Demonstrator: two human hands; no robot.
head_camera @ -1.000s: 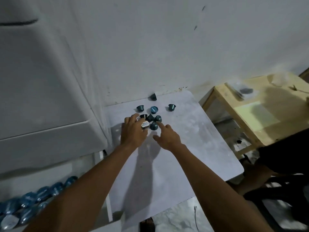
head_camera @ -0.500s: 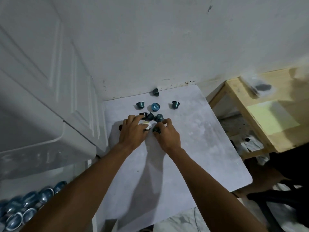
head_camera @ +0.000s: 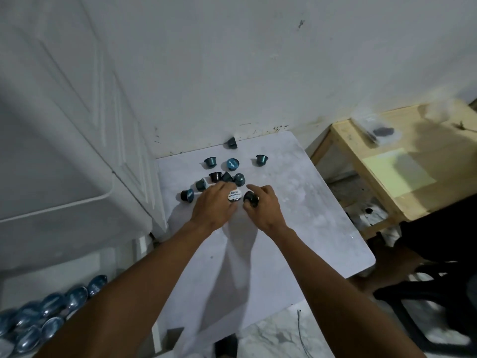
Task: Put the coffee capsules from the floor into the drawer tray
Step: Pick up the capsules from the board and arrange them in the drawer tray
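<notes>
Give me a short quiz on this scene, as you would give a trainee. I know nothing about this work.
1. True or false: the right hand grips a dark round coffee capsule.
2. Which hand pinches the coffee capsule with the white printed foil lid? A) the left hand B) the right hand C) neither
3. Fill in: the lone teal plastic capsule, farthest from both hands, lies right beside the white ____.

Key: 1 true; 2 A; 3 wall.
</notes>
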